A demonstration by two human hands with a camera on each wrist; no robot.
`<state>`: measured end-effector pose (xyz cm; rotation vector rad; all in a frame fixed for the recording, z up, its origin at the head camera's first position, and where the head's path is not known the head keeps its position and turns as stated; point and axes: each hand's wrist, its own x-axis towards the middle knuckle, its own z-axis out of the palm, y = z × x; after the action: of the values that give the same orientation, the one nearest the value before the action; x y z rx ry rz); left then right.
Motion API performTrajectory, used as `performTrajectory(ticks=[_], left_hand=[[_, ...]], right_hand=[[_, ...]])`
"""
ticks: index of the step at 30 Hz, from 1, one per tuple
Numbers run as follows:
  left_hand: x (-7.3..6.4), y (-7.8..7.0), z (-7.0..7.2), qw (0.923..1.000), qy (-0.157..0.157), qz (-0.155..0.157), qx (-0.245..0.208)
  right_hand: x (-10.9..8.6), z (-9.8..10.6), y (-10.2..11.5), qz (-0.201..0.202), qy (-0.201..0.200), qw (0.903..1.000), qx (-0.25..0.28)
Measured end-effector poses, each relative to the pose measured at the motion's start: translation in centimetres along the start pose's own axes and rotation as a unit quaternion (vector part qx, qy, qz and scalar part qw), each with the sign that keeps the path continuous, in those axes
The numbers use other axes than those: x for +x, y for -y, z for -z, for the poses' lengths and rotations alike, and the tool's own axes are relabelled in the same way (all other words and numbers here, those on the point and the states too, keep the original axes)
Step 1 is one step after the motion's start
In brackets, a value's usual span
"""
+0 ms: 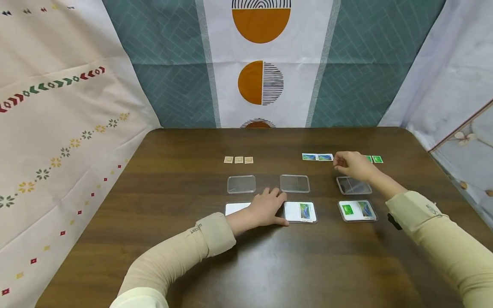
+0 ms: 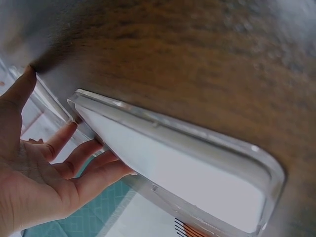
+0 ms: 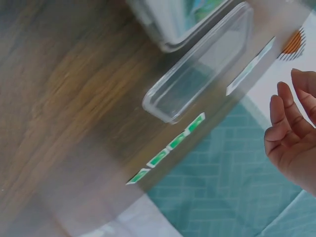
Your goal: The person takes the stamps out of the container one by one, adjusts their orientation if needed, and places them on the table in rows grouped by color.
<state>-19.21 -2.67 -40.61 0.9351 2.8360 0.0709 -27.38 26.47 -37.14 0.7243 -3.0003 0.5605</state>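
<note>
Blue card row (image 1: 319, 157), long axis sideways, is seen just left of the nearer right hand (image 1: 352, 165), fingers bent narrow, hold untellable; left hand (image 1: 265, 208) is spread wide.

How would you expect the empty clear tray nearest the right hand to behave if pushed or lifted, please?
The clear tray is probably stiff, since its outline looks crisply rectangular. Being see-through, shallow and thin-looking, it is presumably light. Lying flat on the table, it would likely slide rather than roll or tip.
</note>
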Motion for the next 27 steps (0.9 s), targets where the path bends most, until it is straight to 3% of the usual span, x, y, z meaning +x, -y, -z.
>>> performTrajectory(ticks=[12, 27], left_hand=[[0.0, -0.1, -0.1, 1.0000, -0.002, 0.000, 0.004], [0.1, -0.1, -0.3, 1.0000, -0.003, -0.001, 0.009]], right_hand=[[-0.7, -0.2, 3.6, 0.042, 0.034, 0.9982, 0.028], [-1.9, -2.8, 6.1, 0.066, 0.047, 0.9956, 0.047]])
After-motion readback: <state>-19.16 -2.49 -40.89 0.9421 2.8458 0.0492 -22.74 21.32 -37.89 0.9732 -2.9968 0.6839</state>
